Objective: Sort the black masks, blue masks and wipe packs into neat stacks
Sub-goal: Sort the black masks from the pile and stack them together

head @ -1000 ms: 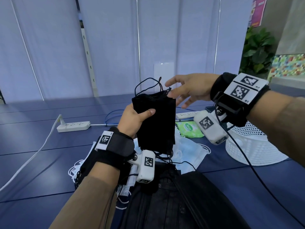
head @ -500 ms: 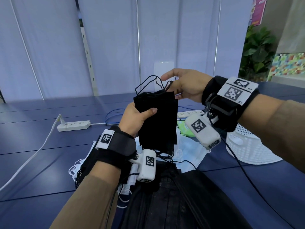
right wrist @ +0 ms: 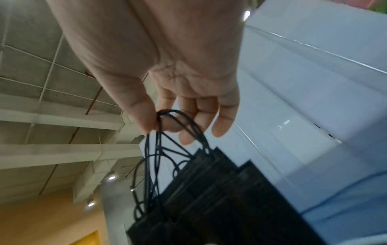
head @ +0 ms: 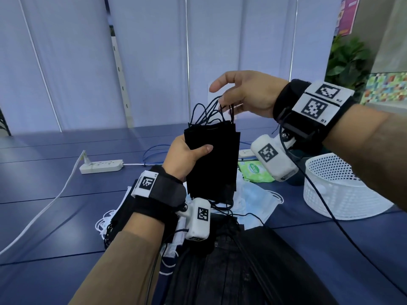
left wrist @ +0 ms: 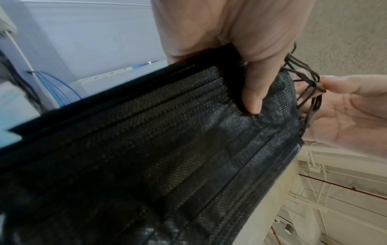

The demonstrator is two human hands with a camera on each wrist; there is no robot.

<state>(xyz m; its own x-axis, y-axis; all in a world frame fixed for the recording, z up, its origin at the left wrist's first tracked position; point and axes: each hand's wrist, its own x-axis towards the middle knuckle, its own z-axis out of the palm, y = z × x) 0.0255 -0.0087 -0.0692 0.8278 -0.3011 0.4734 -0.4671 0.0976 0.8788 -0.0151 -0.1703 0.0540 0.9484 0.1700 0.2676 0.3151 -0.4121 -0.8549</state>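
Two hands: both are raised above the table [head: 55, 208].
L hand [head: 185, 157]: fingers and thumb are wrapped round the black masks [head: 212, 159], held upright.
R hand [head: 244, 93]: ear loops [head: 209, 113] at the stack's top are pinched by thumb and fingertips.
Below: blue masks [head: 257, 199], wipe pack [head: 255, 171] are left on table.
Far R: white basket [head: 343, 190].

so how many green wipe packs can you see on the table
1. The green plastic wipe pack lies on the dark blue table, just right of the stack of black fabric masks and partly behind the right wrist camera; others may be hidden under the masks.
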